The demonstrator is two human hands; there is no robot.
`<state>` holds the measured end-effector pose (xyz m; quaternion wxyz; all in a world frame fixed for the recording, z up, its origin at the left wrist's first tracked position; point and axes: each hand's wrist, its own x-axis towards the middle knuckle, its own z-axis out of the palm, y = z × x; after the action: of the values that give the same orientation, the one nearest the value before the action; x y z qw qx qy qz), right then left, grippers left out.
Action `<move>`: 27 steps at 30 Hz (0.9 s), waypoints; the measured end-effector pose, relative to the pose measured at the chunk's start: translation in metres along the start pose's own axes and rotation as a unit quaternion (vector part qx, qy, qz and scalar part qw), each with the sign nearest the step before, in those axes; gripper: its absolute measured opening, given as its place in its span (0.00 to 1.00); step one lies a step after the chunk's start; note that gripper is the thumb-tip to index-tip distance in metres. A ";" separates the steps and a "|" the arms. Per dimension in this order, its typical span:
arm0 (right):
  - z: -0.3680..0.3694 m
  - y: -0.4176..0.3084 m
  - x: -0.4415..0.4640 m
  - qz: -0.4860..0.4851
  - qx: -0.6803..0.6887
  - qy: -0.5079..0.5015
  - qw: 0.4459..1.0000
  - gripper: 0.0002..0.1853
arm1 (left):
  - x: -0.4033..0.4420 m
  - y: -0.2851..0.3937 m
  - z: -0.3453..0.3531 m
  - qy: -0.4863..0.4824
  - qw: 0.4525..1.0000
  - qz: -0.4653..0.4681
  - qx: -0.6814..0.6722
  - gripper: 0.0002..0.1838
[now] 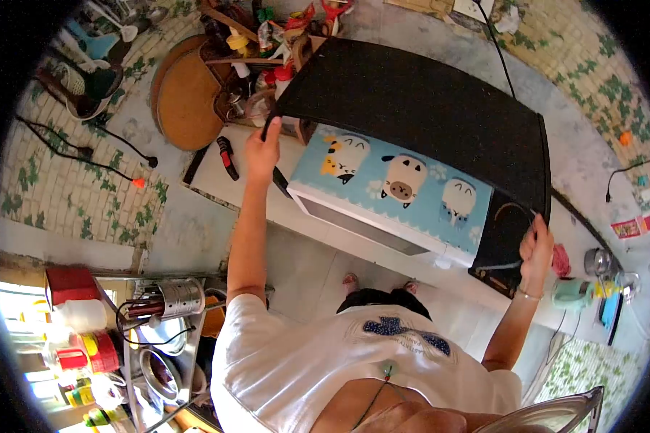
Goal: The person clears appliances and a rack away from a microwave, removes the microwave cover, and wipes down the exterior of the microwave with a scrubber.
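A large black panel or rack top spans the space above a white appliance on the counter. My left hand is closed round the panel's left front corner. At its right front corner, my right hand has its fingers closed on the edge. Below the panel, a light blue cover with cartoon animals lies over the white appliance, whose front faces me. What lies beneath the back part of the panel is hidden.
Left of the panel, a wooden shelf holds bottles and jars beside a round brown board. A red and black tool lies on the white counter. At right stand a green container and glass jars. A cable hangs behind.
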<state>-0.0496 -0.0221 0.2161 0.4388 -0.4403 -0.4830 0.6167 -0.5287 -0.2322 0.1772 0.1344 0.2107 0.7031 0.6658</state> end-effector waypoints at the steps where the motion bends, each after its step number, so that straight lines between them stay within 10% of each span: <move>1: -0.003 0.005 -0.004 0.002 0.005 0.018 1.000 0.16 | 0.001 0.003 0.003 0.005 1.000 0.001 -0.003 0.24; 27: 0.023 -0.141 -0.075 -0.144 0.079 0.005 0.986 0.12 | -0.001 0.200 -0.019 0.068 0.981 0.163 -0.082 0.19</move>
<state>-0.0388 -0.0784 0.3665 0.5588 -0.3333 -0.4885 0.5814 -0.5132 -0.2444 0.3774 -0.0069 0.2647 0.6097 0.7471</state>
